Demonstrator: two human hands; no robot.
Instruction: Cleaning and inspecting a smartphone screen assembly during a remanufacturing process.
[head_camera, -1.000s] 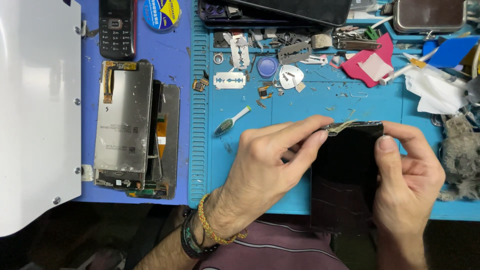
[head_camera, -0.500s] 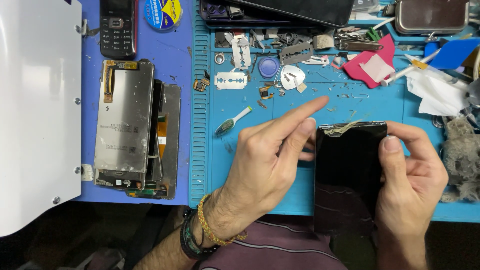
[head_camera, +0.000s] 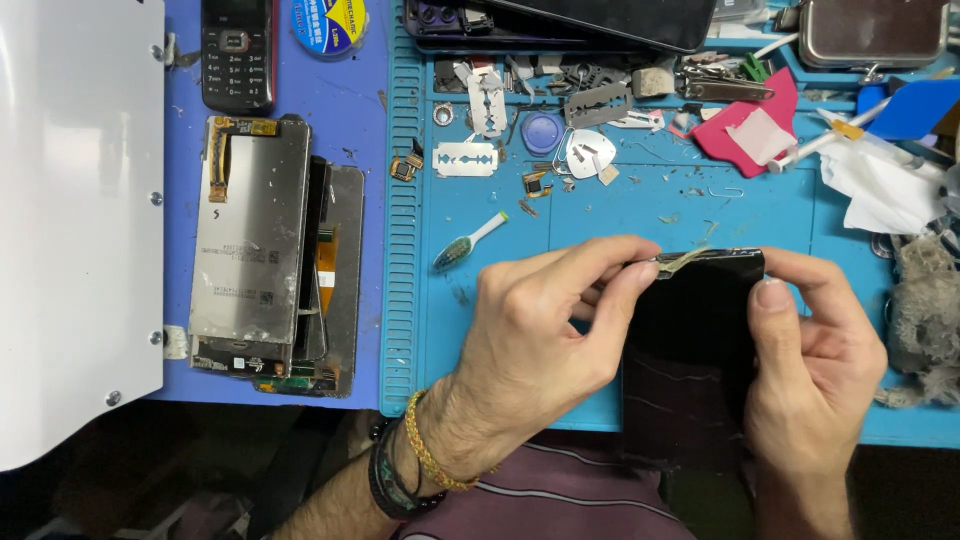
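Blue repair mat (head_camera: 600, 210) strewn with razor blades (head_camera: 465, 158) and small parts | black phone screen (head_camera: 690, 350) held over mat's near edge | left hand (head_camera: 540, 340) pinched its top edge | right hand (head_camera: 810, 370) gripped its right side.

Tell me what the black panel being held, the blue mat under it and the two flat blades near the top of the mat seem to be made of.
Black panel, held by the left hand and right hand: probably glass, glossy with faint streaks.
Blue mat: likely silicone or rubber, matte, with moulded ridges and compartments.
Blades: thin metal, pale and shiny, with slotted centres.
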